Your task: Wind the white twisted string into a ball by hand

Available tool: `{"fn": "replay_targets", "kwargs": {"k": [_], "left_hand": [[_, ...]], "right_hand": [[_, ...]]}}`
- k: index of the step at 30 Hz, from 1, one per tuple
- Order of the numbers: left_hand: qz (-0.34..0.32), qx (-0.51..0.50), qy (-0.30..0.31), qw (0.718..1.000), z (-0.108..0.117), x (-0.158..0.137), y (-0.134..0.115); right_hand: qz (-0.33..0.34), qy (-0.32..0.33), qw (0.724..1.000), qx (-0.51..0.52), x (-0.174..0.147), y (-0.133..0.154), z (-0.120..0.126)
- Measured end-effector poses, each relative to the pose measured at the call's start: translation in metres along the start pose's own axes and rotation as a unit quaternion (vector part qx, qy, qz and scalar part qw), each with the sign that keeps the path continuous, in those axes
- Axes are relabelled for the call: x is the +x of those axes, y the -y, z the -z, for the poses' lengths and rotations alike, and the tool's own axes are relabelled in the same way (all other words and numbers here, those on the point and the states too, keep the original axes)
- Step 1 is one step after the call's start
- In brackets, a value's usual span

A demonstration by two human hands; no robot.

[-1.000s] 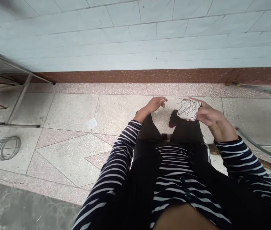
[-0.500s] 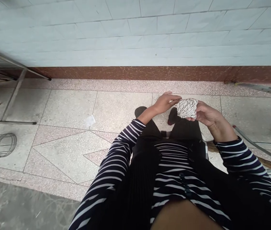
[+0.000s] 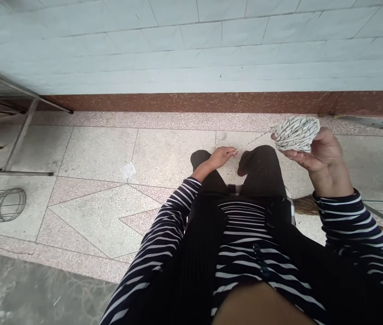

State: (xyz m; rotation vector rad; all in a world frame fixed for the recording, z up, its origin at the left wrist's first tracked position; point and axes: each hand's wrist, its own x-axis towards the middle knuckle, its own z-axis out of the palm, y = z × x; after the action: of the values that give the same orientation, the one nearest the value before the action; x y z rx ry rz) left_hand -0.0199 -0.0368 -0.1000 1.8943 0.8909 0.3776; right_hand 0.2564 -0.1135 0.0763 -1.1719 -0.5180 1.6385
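Observation:
My right hand (image 3: 323,155) is wrapped round a thick ball of twisted white cord (image 3: 297,133), held up at the right above my knee. From the ball's left side a strand of cord (image 3: 254,139) runs slanting down to my left hand (image 3: 221,158). The left fingers are closed on that strand, low over the gap between my knees. A small coil of the same pale cord (image 3: 221,136) lies on the floor just beyond the left hand.
A metal-legged table (image 3: 18,131) stands at the left, with a wire rack (image 3: 10,205) below it. A white scrap of paper (image 3: 128,170) lies on the tiled floor. At the right are metal tubes (image 3: 381,221) and a broom (image 3: 303,205). A tiled wall (image 3: 191,54) rises ahead.
The right hand has lifted the cord ball up and to the right. My left hand has moved down and away from it, and a strand now stretches between them.

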Motion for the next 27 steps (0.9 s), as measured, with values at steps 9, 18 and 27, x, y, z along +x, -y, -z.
{"fn": "replay_targets", "kwargs": {"k": [9,18,27], "left_hand": [[-0.145,-0.07,-0.103,0.982,0.01,0.04,-0.073],[-0.094,-0.062,-0.035,0.993,0.007,0.03,-0.056],[-0.002,-0.102,0.005,0.995,0.01,-0.018,-0.031]], "right_hand": [[-0.025,0.166,0.978,-0.123,0.021,-0.013,-0.019],[0.053,0.048,0.996,-0.046,0.01,0.009,-0.043],[0.208,-0.063,0.967,-0.133,0.06,0.027,-0.031]]}}
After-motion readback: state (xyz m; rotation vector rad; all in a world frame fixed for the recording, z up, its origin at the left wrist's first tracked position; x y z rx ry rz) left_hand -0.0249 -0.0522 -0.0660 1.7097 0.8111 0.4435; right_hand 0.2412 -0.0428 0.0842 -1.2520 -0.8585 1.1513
